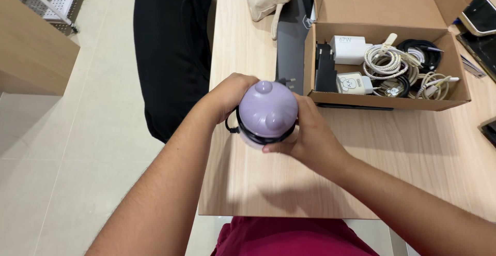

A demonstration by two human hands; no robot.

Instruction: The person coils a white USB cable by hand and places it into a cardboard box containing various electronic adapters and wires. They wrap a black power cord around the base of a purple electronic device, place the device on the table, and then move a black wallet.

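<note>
Both hands, the left hand (227,96) and the right hand (309,134), are wrapped around a rounded lilac gadget (267,111) with a black cord, held just above the near-left part of the desk (361,147), near the open cardboard box (385,54) of chargers and coiled cables (387,62).

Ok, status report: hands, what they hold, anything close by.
Left hand and right hand both clasp the round lilac device, black cord around it. Open cardboard box of chargers just beyond, apart.
</note>
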